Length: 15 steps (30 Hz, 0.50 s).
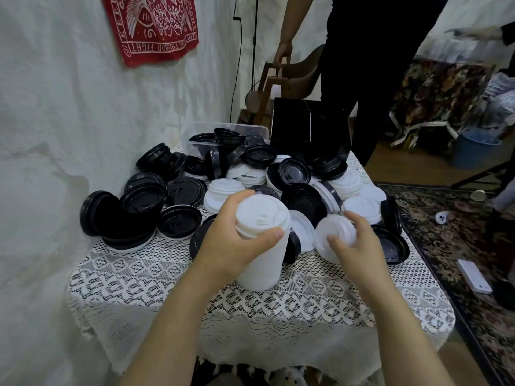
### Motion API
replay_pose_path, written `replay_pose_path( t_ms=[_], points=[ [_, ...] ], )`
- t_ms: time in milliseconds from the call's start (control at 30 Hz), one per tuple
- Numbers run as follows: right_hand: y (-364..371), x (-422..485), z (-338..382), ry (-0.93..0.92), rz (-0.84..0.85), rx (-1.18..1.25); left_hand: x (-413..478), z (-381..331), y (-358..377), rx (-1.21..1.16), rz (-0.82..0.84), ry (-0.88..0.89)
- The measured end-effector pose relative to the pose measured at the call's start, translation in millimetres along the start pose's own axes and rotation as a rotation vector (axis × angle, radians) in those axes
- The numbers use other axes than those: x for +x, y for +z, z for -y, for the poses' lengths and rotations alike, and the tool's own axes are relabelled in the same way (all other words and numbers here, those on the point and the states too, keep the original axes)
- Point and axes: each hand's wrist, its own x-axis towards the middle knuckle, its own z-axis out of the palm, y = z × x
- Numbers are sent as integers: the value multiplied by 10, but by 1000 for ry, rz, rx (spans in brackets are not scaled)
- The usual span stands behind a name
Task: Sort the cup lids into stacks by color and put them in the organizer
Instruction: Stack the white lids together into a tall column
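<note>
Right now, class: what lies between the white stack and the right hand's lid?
Head view: a tilted white lid and, beside the stack, a black lid on edge.

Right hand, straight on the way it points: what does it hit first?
The right hand, pinching a single white plastic lid, points up-left. First in line is probably the tilted white lid just beyond, before the left hand's tall white lid stack. Depth unclear.

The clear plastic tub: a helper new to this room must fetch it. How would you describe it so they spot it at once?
Find the lace-covered table, heaped with black and white cup lids. At its far edge sits the clear plastic tub, left of a black box. It is the only see-through container there, holding black lids.
</note>
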Motion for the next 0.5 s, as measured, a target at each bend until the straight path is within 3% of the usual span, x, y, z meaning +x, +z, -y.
replay_pose_path(
  t_ms=[133,267,400,500],
  points=[
    [-26,-13,-67,99,-5,-56,10,8,1,-8,-2,3],
    [-92,-52,-79,55,61,-174,21,21,2,-16,-3,3],
    [-161,-78,-73,21,235,-310,5,-11,4,-12,1,9],
    [-199,-70,-109,-5,242,-386,2,-24,3,-18,3,11]
  ],
)
